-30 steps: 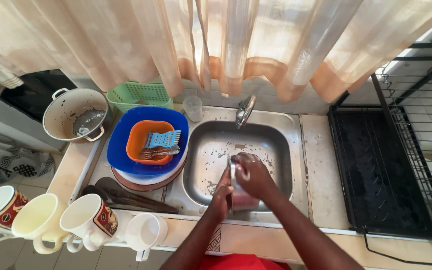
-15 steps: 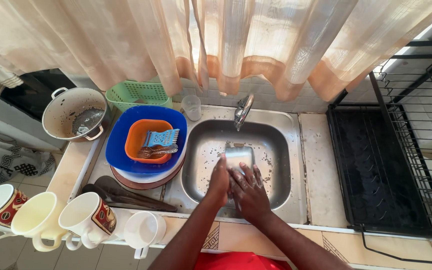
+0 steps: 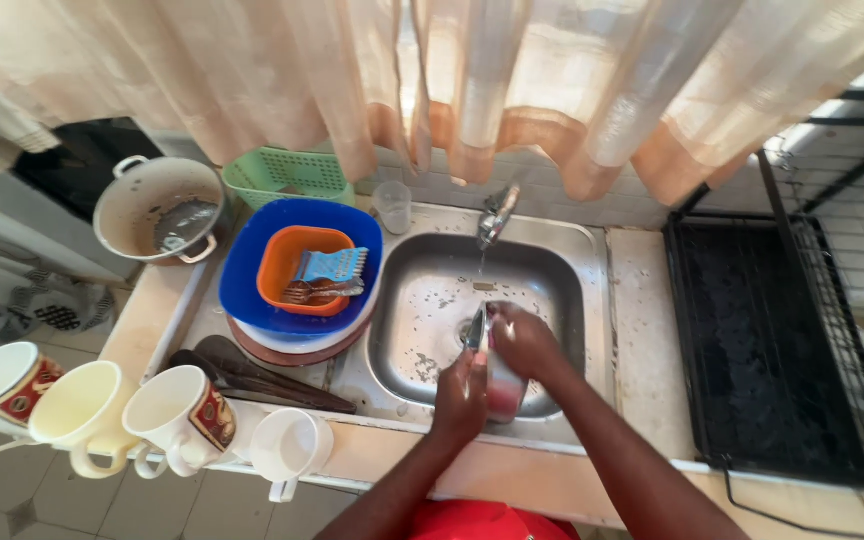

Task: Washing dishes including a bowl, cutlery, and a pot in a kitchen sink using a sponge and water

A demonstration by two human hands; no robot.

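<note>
head view is showing both hands working over the near side of a steel sink (image 3: 422, 330). the left hand (image 3: 460, 395) is wrapping its fingers around the near side of a shiny metal cup (image 3: 500, 385), gripping it, while the right hand (image 3: 522, 340) is closing over the cup's top from the far side, so the cup is sitting clamped between the two hands, just above the sink bottom. a thin stream of water is running from the tap (image 3: 494, 215) into the basin just beyond the hands. left of the sink, a blue basin (image 3: 252, 260) is resting on stacked plates and is holding an orange bowl (image 3: 287, 265) with cutlery and a blue sponge inside it. dark utensils (image 3: 252, 372) are lying just in front of it on the counter. four mugs (image 3: 177, 415) are lining the near counter edge. a white pot (image 3: 152, 205) and a green basket (image 3: 287, 175) are sitting further back, under a pale curtain (image 3: 452, 70). a black wire rack (image 3: 762, 340) is standing right of the sink.
</note>
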